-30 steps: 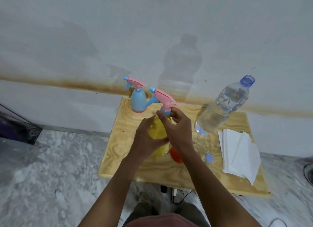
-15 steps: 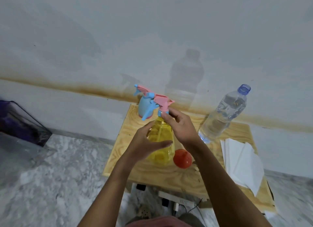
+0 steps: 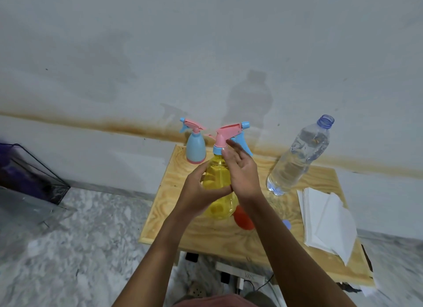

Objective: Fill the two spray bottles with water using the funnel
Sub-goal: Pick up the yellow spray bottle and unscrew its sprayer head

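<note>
The left hand (image 3: 201,193) gripped the yellow spray bottle (image 3: 218,207) round its middle, fingers curled behind the body and thumb across the front. The right hand (image 3: 243,172) reached up beside it with fingers stretched nearly straight, their tips touching the bottle's blue collar (image 3: 217,150) and the pink stem above; no curl round either showed.

The bottle stood upright near the middle of the wooden table (image 3: 206,238). Its body was translucent yellow, and its pink spray head was seated on the neck, with the blue nozzle and trigger pointing right. How much water it held could not be told.

Just right of its base lay the red-orange funnel (image 3: 243,219), partly hidden by the right forearm. The blue spray bottle (image 3: 195,149), with a pink head and base ring, stood at the table's back left corner. To the right were the uncapped water bottle (image 3: 297,161), its blue cap (image 3: 287,224) and a stack of white napkins (image 3: 327,224).
</note>
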{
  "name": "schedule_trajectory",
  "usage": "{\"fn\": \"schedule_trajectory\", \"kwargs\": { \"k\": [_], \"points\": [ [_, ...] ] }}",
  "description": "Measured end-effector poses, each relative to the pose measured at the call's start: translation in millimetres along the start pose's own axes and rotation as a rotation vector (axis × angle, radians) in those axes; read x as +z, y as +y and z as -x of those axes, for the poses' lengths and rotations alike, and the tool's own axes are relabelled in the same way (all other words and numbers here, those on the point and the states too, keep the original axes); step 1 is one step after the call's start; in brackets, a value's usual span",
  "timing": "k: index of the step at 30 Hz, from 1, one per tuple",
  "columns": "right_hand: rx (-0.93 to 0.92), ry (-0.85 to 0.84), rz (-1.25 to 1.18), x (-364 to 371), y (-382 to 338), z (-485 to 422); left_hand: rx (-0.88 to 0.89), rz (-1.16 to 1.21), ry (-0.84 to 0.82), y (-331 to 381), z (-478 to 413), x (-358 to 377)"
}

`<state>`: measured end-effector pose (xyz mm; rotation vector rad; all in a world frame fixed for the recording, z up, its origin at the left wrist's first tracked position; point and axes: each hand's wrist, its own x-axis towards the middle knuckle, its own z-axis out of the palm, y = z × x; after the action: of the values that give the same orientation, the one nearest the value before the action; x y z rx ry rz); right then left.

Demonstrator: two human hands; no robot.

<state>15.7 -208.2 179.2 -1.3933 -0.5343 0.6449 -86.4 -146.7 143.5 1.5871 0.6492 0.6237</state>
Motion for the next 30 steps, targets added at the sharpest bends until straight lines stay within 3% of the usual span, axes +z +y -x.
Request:
{"fn": "schedule_trajectory", "kwargs": {
  "k": [19, 30],
  "points": [
    [-0.122, 0.103, 0.281, 2.7, 4.3, -3.2, 0.135, -0.261, 0.061, -25.2, -7.3, 9.5],
    [-0.228, 0.063, 0.13, -23.5, -8.7, -9.5, -0.044, -0.357, 0.046, -66.4, -8.5, 6.4]
  ]
}}
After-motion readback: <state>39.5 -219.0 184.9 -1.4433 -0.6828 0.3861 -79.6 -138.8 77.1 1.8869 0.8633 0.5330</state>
